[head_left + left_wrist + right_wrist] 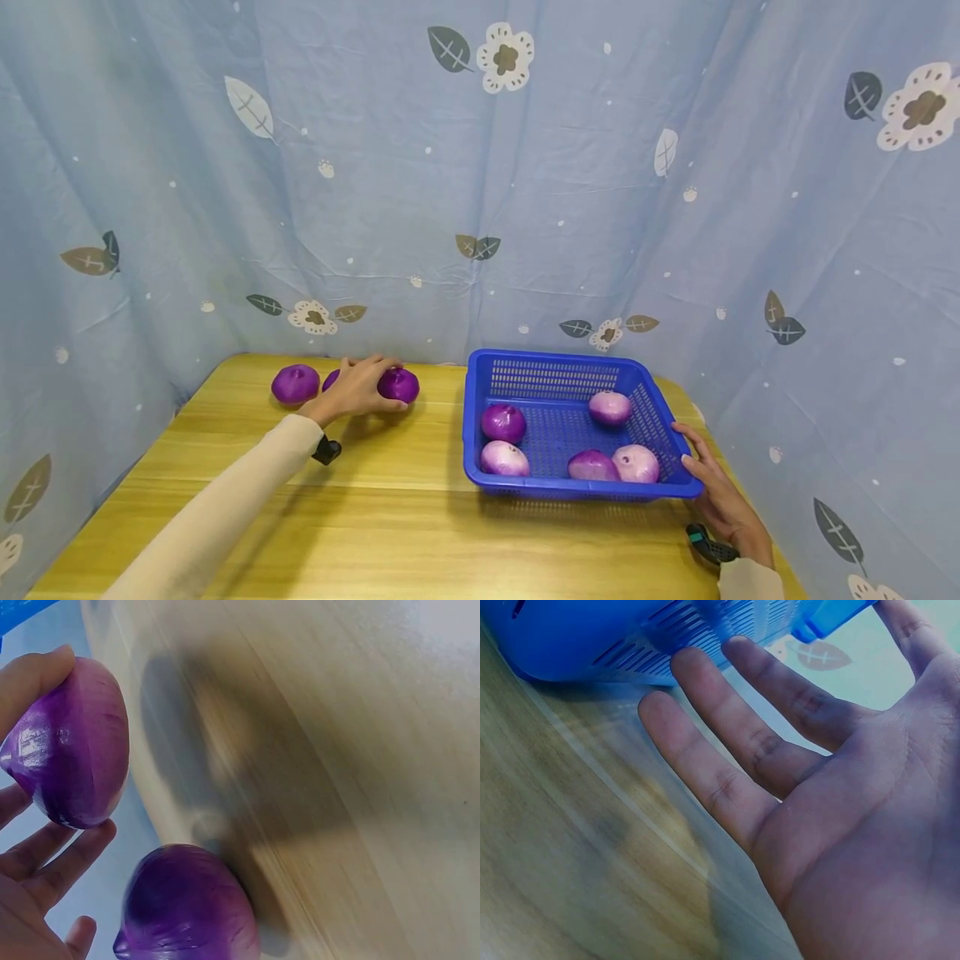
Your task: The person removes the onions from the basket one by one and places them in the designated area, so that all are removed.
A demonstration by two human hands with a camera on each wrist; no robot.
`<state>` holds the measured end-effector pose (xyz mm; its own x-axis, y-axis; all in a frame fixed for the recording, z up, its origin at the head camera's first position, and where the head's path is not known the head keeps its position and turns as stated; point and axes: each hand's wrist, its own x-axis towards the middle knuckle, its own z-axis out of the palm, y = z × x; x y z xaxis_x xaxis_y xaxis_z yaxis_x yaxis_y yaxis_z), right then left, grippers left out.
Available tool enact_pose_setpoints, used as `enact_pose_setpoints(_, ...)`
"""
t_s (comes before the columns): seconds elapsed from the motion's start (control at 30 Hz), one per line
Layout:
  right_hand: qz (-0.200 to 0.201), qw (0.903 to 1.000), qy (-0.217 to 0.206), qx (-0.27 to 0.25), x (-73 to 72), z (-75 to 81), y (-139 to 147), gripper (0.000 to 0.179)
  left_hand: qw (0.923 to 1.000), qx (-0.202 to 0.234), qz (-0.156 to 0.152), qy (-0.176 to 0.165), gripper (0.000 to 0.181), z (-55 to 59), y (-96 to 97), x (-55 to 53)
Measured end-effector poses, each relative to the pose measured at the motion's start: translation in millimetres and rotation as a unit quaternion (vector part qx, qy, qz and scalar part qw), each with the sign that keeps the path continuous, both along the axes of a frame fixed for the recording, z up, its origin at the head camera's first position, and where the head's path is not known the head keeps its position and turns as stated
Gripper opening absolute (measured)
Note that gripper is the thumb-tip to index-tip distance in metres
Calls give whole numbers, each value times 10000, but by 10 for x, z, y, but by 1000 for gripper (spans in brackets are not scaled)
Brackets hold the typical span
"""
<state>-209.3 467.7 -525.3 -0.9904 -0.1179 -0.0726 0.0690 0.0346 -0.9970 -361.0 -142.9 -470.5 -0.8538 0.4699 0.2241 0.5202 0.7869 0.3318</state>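
Observation:
Thumb and fingers of my left hand [358, 390] pinch a purple onion [401, 385] from its sides, near the table's back edge. Up close in the left wrist view, this onion [82, 746] has a pointed tip toward the palm and appears lifted off the wood. A second onion [187, 907] lies just beside it, mostly behind the hand in the head view. Farther left sits another onion [296, 384]. At the right end of a blue plastic basket [468, 417], my right hand [722, 493] touches the rim, its fingers [712, 776] nearly straight along the slotted outer wall.
Inside the basket lie several onions, among them a dark purple one [503, 423] at left and a paler one [611, 408] at back right. The wooden table [390, 533] ends at a blue patterned curtain [405, 200] behind and at both sides.

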Motion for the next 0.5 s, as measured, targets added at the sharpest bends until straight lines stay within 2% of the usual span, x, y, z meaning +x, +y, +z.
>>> enact_pose_setpoints(0.5, -80, 9999, -10, 120, -13, -1, -16, 60, 9998, -177, 41, -114, 77, -99, -65, -36)
